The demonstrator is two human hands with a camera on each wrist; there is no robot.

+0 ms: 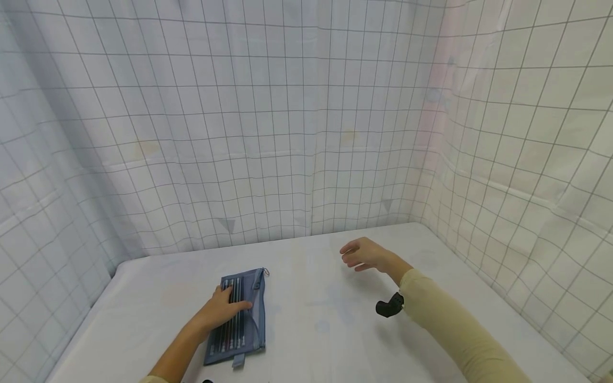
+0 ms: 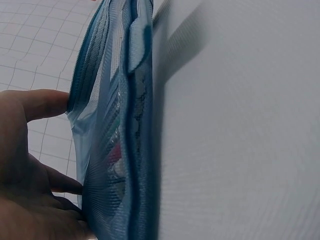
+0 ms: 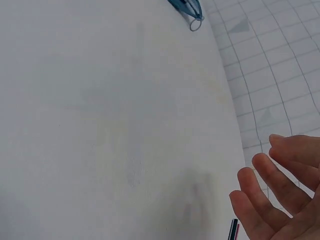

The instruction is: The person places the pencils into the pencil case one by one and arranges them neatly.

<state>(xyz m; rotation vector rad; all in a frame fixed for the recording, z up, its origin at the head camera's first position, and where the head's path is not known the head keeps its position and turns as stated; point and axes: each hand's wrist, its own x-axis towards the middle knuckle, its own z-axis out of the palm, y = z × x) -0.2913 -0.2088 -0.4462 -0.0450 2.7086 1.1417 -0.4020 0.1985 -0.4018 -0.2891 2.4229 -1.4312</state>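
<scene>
A blue mesh pencil case (image 1: 259,319) with a zipper lies on the white table, several dark pencils (image 1: 233,335) visible through its side. My left hand (image 1: 219,311) rests on it, fingers spread across the mesh and thumb toward the zipper. From the left wrist view, the thumb (image 2: 47,104) touches the zipper edge of the pencil case (image 2: 137,150). Over the table at the right, my right hand (image 1: 366,255) hovers with loosely bent fingers, holding nothing visible. A small dark striped stick end (image 3: 233,230) shows beside that hand's fingers in the right wrist view.
The white table (image 1: 316,298) is bounded by white grid-patterned curtains (image 1: 287,133) at the back and both sides. A black wrist camera (image 1: 390,306) sticks out from the right sleeve (image 1: 445,319). The pencil case's ring (image 3: 195,25) points toward the back edge.
</scene>
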